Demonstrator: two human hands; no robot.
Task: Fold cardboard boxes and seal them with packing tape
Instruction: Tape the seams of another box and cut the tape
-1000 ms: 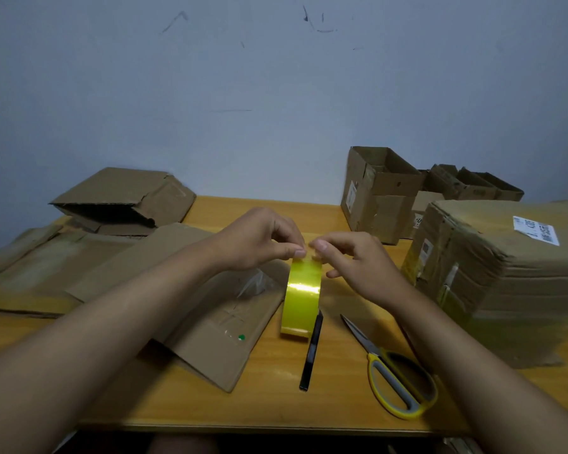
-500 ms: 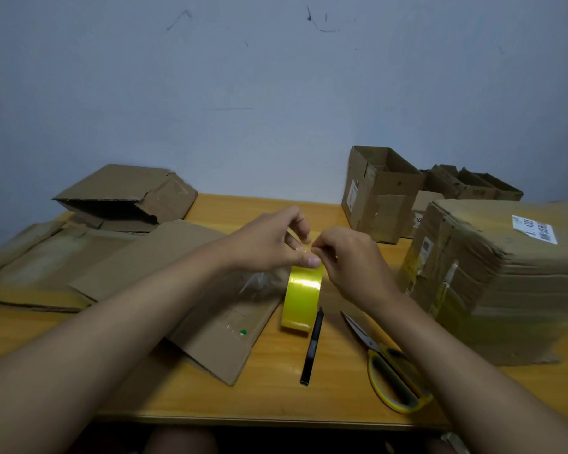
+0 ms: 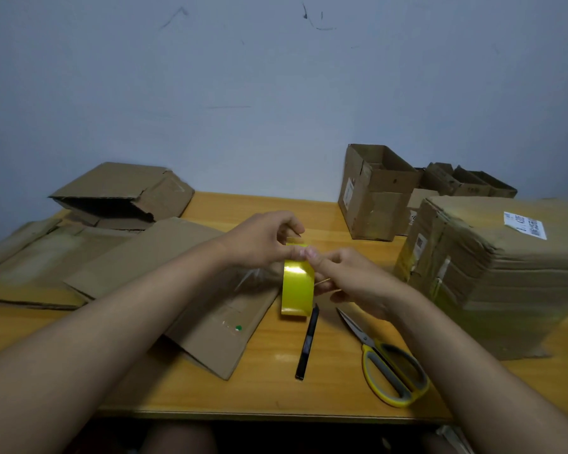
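Top of the tape roll (image 3: 297,286) hidden behind both hands; loose end impossible to make out. Label (image 3: 525,225) on the right-hand box (image 3: 505,276) too blurred to read. Flattened cardboard (image 3: 30,267) cut off at left edge. Far boxes (image 3: 466,183) partly hidden.

On the table (image 3: 269,388), flattened boxes (image 3: 46,260) lie along the left edge, a half-folded box (image 3: 122,194) at the back-left corner. Open boxes (image 3: 377,194) stand at the back right, a cardboard stack (image 3: 505,276) before them. A pen (image 3: 307,345) lies near the front edge, scissors (image 3: 387,365) to its right.
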